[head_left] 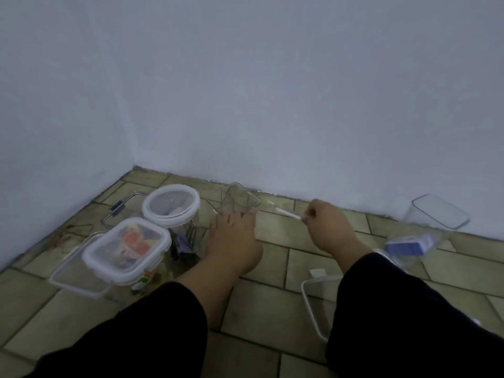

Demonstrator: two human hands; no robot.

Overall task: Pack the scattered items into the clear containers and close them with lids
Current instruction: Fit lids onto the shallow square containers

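My left hand grips an empty clear container on the tiled floor, tilted toward the wall. My right hand is closed on a thin white stick, whose tip points at the container's mouth from just to its right. To the left stand a round clear jar with a white lid and a rectangular clear box with a clip lid, both with items inside. Another empty clear container lies by the wall at the right. A container holding a blue pack lies beside my right sleeve.
A loose white-rimmed lid lies on the floor under my right forearm. A flat clear lid sits under the rectangular box. A wire-clip lid rests near the left wall. White walls meet at the corner at the back left.
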